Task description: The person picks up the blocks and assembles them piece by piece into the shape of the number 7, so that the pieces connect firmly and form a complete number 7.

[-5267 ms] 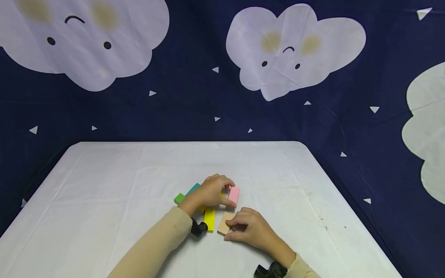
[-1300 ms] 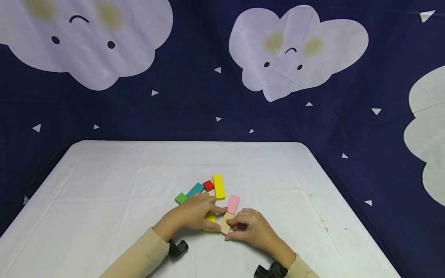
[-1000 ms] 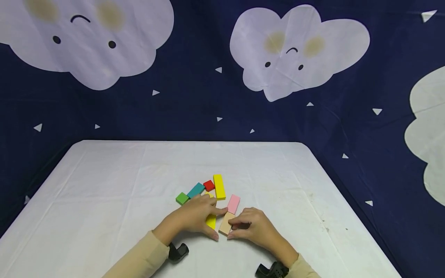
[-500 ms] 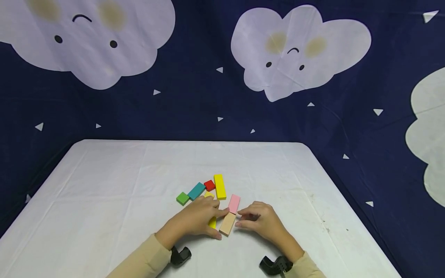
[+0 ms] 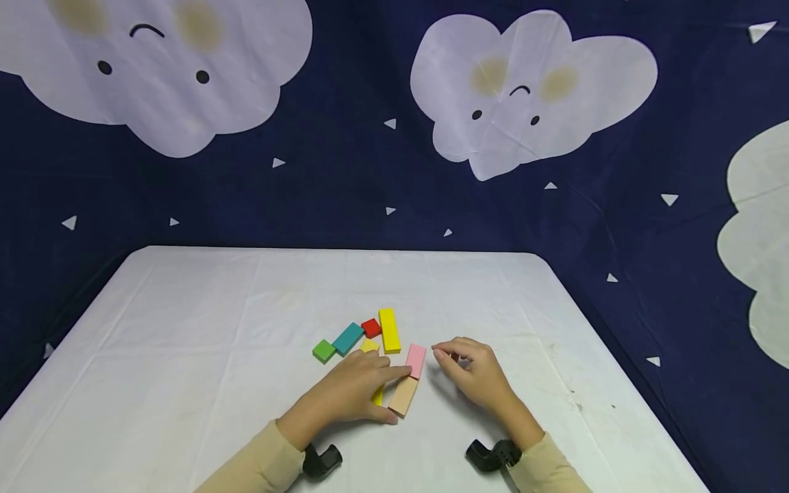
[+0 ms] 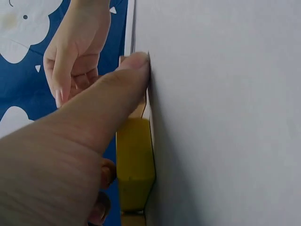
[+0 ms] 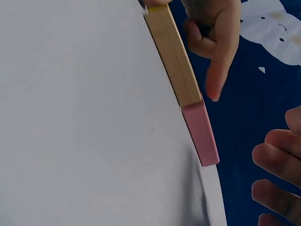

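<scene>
A pink block (image 5: 416,355) and a plain wooden block (image 5: 404,397) lie end to end in a slanted line. My left hand (image 5: 351,389) reaches over from the left, its index finger stretched out at the pink block and its thumb at the near end of the wooden one. Partly hidden beneath that hand is a yellow block (image 6: 135,157). My right hand (image 5: 477,373) hovers just right of the pink block, fingers loosely bent and holding nothing. In the right wrist view, its fingertips stand apart from the pink block (image 7: 202,134).
Behind the left hand, a green block (image 5: 323,351), a teal block (image 5: 348,339), a red block (image 5: 371,328) and a long yellow block (image 5: 390,331) form an arc. A pale yellow piece (image 5: 370,344) peeks out below them. The white table (image 5: 203,308) meets a dark blue cloud-print cloth (image 5: 345,185).
The pink block has come up against the wooden block's far end. My left hand has drawn nearer to me, and my right hand has released the wooden block and moved away, up and right.
</scene>
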Motion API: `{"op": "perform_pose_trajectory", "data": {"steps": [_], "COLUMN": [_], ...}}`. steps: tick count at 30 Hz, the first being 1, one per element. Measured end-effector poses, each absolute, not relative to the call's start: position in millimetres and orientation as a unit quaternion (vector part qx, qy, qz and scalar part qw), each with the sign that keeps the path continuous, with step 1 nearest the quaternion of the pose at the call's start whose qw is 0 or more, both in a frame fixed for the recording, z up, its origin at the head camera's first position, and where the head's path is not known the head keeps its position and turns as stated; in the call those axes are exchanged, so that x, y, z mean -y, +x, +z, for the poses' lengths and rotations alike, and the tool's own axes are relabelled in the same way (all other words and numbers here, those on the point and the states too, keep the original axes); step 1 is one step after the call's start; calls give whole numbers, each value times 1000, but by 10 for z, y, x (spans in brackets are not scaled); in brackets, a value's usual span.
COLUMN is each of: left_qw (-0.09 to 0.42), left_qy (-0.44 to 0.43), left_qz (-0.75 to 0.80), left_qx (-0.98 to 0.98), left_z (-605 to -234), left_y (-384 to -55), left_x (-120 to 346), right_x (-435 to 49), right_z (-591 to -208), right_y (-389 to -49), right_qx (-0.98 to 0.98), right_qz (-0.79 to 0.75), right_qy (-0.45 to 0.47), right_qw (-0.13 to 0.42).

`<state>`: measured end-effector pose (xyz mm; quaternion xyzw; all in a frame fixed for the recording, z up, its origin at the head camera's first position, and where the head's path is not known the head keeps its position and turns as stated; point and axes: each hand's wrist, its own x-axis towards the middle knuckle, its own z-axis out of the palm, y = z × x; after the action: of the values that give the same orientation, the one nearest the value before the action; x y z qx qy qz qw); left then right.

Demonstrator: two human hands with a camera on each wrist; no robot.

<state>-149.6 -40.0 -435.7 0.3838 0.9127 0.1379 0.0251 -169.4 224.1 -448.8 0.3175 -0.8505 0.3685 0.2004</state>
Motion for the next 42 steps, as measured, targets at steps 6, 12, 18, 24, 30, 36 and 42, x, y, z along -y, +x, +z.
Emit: {"op": "perform_pose_trajectory", "data": {"steps": [6,12,18,24,30,36,42], "left_qw": [13,7,5,-6,-16,-31,-26], "left_qy": [392,385,378,374,380,387,386], "left_qz": [113,115,124,111,94,79,80], "left_qx": [-913,-916,-918,-921,-920,-918,-919], "left_z": [-4359,-4379,-4370,-4374,-4402,-4407,-4407], "left_y": [-1484,-1496,-1482,-1472,-1470,-1463,-1451], "left_x": [364,355,327,315,315,323,317], "right_x": [-2263,-2269,-2242,-2219,-2201,-2176,-2153], "right_z": [-4469,-4461,-4421,-4376,-4358,-4334,-4294], "right_y": [-1748,-1802,-1860,-1936,-2009,-2075,-2165], "right_qx": [853,855,856,858,863,866,887], "right_qz": [372,372,375,376,372,366,350], "right_qy": [308,305,299,294,284,282,264], "right_qw": [198,194,193,190,192,191,146]}}
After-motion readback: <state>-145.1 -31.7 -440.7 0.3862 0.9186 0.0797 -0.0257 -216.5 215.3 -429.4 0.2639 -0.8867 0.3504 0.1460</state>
